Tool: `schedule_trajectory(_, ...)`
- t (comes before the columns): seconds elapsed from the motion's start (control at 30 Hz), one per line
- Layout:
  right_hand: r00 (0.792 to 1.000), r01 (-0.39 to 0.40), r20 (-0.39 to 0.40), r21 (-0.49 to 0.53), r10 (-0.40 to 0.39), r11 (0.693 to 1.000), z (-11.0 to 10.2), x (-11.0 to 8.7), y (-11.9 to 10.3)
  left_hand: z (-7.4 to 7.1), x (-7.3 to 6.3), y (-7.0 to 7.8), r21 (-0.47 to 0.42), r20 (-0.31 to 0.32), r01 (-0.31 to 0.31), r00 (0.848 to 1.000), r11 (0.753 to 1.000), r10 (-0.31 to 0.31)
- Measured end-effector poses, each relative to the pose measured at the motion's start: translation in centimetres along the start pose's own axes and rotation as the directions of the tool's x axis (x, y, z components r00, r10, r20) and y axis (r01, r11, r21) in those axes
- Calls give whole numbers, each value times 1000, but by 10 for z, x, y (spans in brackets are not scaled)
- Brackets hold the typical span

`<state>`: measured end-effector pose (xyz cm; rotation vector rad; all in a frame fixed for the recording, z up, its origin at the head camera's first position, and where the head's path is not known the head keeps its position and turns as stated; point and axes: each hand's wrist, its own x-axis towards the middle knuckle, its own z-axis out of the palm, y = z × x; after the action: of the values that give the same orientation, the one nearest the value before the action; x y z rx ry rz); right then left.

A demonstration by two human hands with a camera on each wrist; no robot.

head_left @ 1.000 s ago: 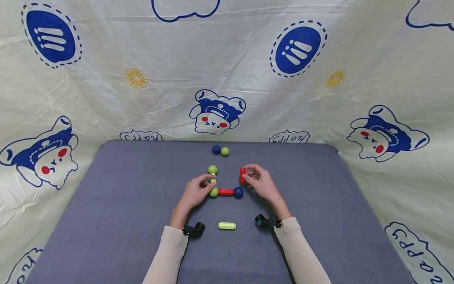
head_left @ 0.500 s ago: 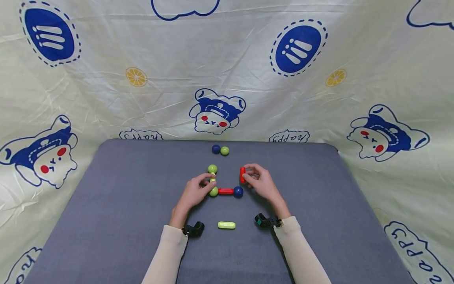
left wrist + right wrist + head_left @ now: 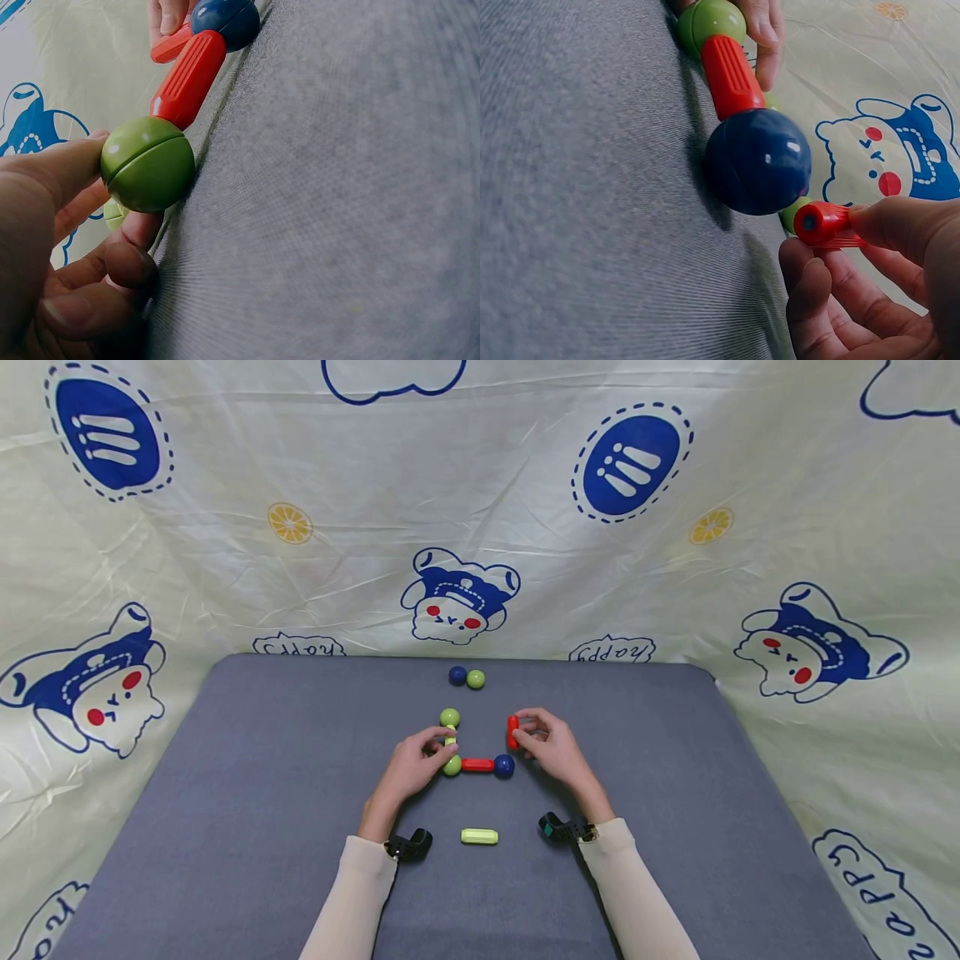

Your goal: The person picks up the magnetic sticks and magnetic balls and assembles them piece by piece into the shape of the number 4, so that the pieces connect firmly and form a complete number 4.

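My left hand [image 3: 412,766] pinches a yellow-green rod [image 3: 450,742] that links two green balls, one at the far end [image 3: 449,717] and one near end ball [image 3: 452,766]. From this near ball a red rod [image 3: 477,765] runs right to a dark blue ball [image 3: 504,767]. Between thumb and fingers of my right hand [image 3: 551,745] is a second red rod [image 3: 513,732], pointing away from me just beyond the blue ball. Its near end [image 3: 811,223] shows in the right wrist view, apart from the blue ball. Fingers partly cover the yellow-green rod.
A loose yellow-green rod [image 3: 479,836] lies on the grey table [image 3: 300,860] between my forearms. Near the far edge, another blue ball [image 3: 458,676] sits beside a green ball [image 3: 476,679]. A printed curtain [image 3: 480,510] hangs behind the table.
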<state>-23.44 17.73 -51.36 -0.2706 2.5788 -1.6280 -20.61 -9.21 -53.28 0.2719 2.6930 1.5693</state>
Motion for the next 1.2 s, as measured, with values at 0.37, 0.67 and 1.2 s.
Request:
schedule_trajectory(0.37, 999, 18, 35, 25, -19, 1000, 4, -4, 0, 0, -1, 0, -7, 2, -1, 1000, 1000, 1)
schedule_trajectory(0.67, 998, 13, 57, 27, -14, 1000, 9, -3, 0, 0, -1, 1, -12, 0, -16, 1000, 1000, 16)
schedule_trajectory(1.2, 998, -2, 69, 1, 2, 1000, 11, -4, -1, -1, -1, 2, -7, 5, 4, 1000, 1000, -4)
